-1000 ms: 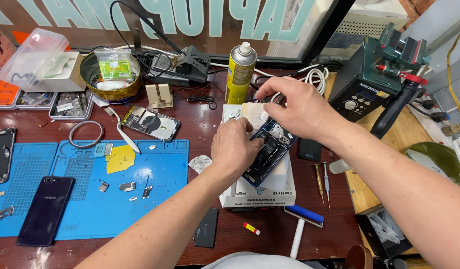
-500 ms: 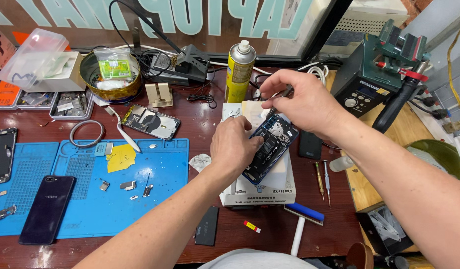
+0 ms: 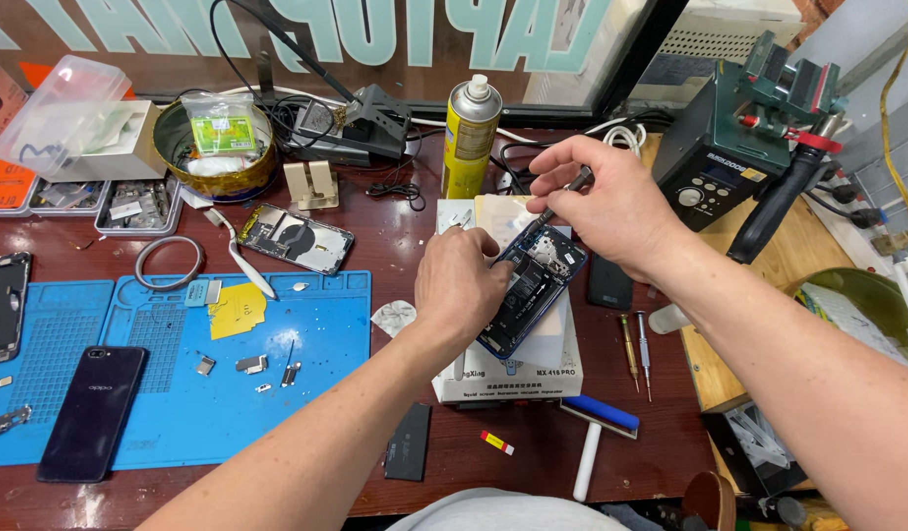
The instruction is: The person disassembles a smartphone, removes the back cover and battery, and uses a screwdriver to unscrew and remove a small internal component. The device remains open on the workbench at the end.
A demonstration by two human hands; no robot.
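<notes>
Since half a second ago your right hand (image 3: 611, 202) has lifted a little off the opened phone (image 3: 528, 295), and the screwdriver (image 3: 557, 202) now stands clear in it, tilted with its tip down near the phone's upper end. Your fingers are pinched around the screwdriver's handle. The phone lies back-open on a white box (image 3: 513, 369) near the middle of the dark red bench (image 3: 395, 246), slanting from upper right to lower left. Your left hand (image 3: 464, 280) presses down on the phone's left edge, fingers curled over it, holding it flat against the box.

Just right of the box lie two small screwdrivers (image 3: 636, 349) and a black slab (image 3: 608, 280). A yellow spray can (image 3: 471, 138) stands behind the phone. To the left, a blue work mat (image 3: 179, 393) carries small metal parts, a yellow sticky note (image 3: 236, 310) and a dark phone (image 3: 92, 413). A green soldering station (image 3: 739, 147) sits at the right.
</notes>
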